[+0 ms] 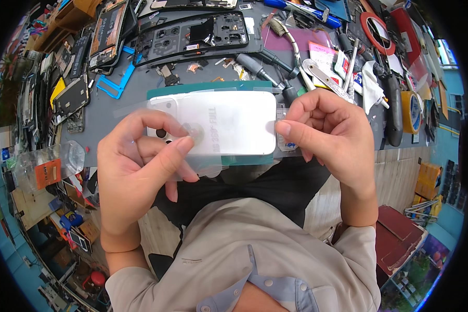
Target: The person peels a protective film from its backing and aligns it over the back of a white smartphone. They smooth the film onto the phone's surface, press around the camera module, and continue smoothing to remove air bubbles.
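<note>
A white smartphone (247, 125) lies back up, its camera block at the left end, on a green mat (262, 85) in front of me. My left hand (132, 161) is closed in a pinch on a clear plastic film (209, 165) with faint lettering, held over the phone's left half. Thumb and forefinger of my right hand (333, 132) are closed at the phone's right end. What they pinch, if anything, is too thin or clear to make out. Below those fingers shows a small clear printed piece (287, 146).
Opened phone housings (192, 39) and a blue frame (118, 78) lie beyond the mat. Screwdrivers (255, 66), a brush (281, 28), a white tube (372, 87) and tape rolls (412, 112) crowd the right. A clear bag (67, 158) hangs at the table's left front edge.
</note>
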{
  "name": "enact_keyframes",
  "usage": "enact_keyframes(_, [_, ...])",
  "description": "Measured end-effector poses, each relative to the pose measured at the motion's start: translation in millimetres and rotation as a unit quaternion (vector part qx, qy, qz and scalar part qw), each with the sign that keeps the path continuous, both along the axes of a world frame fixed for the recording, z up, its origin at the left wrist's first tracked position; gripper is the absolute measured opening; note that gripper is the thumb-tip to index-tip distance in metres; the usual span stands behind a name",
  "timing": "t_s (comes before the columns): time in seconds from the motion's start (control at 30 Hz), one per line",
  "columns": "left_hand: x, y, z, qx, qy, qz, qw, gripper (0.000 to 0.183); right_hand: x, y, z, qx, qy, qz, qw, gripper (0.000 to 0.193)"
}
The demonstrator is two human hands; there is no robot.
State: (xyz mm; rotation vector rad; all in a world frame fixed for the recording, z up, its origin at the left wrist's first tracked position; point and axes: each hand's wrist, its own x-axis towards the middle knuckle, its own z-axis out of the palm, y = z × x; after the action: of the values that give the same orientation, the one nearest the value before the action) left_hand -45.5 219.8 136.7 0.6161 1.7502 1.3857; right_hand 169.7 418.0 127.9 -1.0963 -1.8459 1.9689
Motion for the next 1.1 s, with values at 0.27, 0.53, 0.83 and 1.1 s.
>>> enact_keyframes(0.27, [1.1,6.1,3.3,-0.014,-0.006,0.016,1.0,0.017,-2.2,-1.5,-6.1,0.024,-0.007,-0.014,1.0,0.019])
enact_keyframes(0.53, [-4.1,9.0,6.8,-0.027,-0.037,0.01,0.999,0.018,-5.8,-1.5,-3.0,0.018,-0.019,-0.029,0.999,0.019])
enact_keyframes(0.83, [-11.4,6.4,4.6,-0.03,-0.044,-0.018,0.998,0.019,-9.1,-1.8,-0.7,0.011,-0.025,-0.035,0.999,0.018])
enact_keyframes(1.1, [-15.3,6.9,3.6,-0.034,-0.056,-0.029,0.997,0.019,-10.6,-0.7,-0.6,0.0,-0.021,-0.033,0.999,0.018])
